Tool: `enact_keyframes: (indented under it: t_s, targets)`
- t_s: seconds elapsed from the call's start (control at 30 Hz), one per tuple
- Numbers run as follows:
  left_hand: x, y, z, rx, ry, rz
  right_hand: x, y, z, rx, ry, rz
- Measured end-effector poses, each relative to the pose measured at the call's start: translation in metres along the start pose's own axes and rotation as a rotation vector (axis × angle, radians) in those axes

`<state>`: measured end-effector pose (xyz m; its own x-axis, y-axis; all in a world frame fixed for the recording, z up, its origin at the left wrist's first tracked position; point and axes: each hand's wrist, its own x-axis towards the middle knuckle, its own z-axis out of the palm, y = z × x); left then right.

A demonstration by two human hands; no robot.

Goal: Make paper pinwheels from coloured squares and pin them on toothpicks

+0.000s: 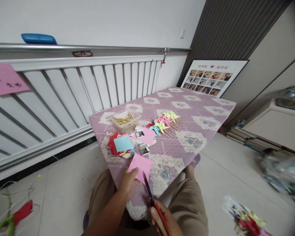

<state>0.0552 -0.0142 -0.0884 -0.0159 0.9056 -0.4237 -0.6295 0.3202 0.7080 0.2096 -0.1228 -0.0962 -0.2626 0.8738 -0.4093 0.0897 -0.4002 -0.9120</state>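
Observation:
My left hand pinches the lower left side of a square of pink paper above the table's near corner. Red-handled scissors with dark blades are in my right hand, and their tips overlap the lower part of the pink sheet. Whether the blades touch the paper I cannot tell. Just beyond lies a pile of coloured paper squares topped by a light blue one. Beside it are small white boxes with tiny metal pieces. Farther right lie several paper pinwheels on wooden sticks.
A clear plastic box of wooden sticks stands at the back left of the cloth-covered table. Behind it runs a white radiator. A photo board leans at the far end. More pinwheels lie at lower right.

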Motion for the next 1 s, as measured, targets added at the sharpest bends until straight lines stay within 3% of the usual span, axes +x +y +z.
enact_keyframes:
  t_s: [0.57,1.0]
  targets:
    - [-0.001,0.001,0.001,-0.001,0.023,0.012,0.002,-0.017,0.003,0.016,0.026,-0.058]
    - [0.002,-0.001,-0.001,-0.006,0.047,0.009,0.006,-0.011,0.003,-0.01,0.071,-0.137]
